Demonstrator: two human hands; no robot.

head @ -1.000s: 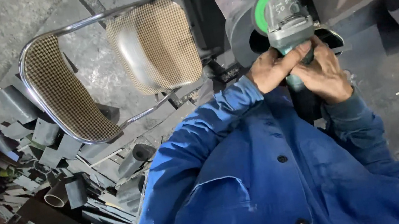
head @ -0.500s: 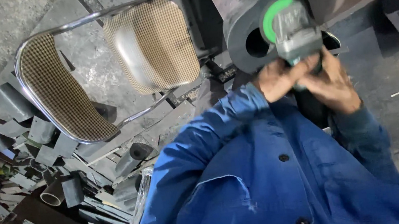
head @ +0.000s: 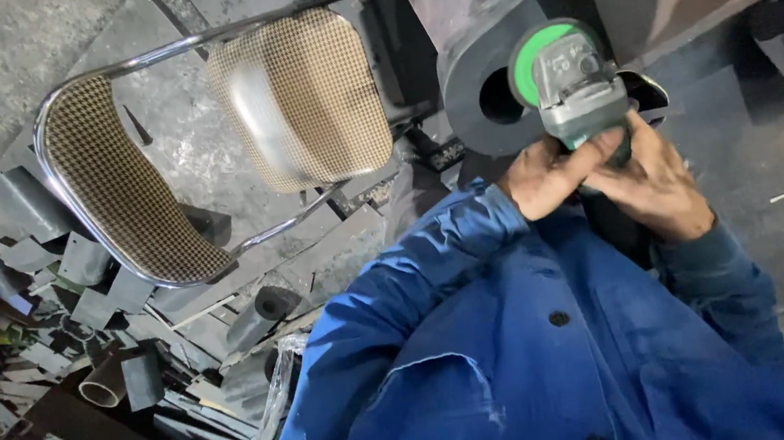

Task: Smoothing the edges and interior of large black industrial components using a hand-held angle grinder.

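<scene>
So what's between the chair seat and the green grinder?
In the head view, a dark metal block with a round hole sits between the checked chair seat and the green grinder.

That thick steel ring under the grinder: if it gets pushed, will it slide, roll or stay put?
The ring looks thick-walled and solid, so probably heavy for its size and hard to shift. Its curved outer wall suggests it could roll if it stands on edge; its support is hidden. Both hands, left and right, grip the grinder, so nothing steadies it.

The grinder body is hidden behind both hands; the chair legs are obscured by scrap.
</scene>
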